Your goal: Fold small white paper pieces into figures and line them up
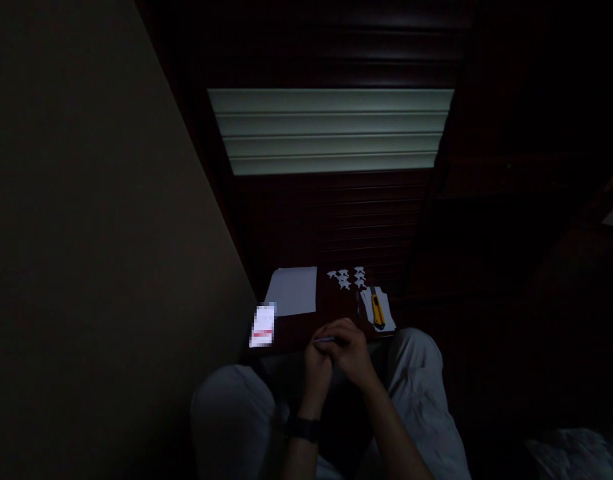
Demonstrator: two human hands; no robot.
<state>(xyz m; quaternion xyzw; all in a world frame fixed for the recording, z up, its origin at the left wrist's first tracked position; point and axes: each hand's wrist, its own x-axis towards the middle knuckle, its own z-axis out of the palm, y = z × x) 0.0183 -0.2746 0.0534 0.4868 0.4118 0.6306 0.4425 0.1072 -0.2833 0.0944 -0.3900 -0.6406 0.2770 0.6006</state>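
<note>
My left hand (317, 363), with a dark band on its wrist, meets my right hand (350, 347) at the front edge of the small dark table. Both hands are closed, with their fingers bent in towards each other. A thin pale strip (325, 339) shows between the fingers; what it belongs to is too dark and small to tell. Just right of my right hand, a yellow utility knife (377, 312) lies on some white paper pieces (390, 313). A slim dark item (357, 303) lies beside them. Beyond my hands are several small white paper cutouts (344, 279).
White paper sheets (292, 290) lie at the table's (331, 303) back left. A bright, blurred-out rectangle (263, 325) sits at the front left corner. A wall (136, 233) rises on the left, slatted dark panelling (336, 220) behind. My knees flank the table in dim light.
</note>
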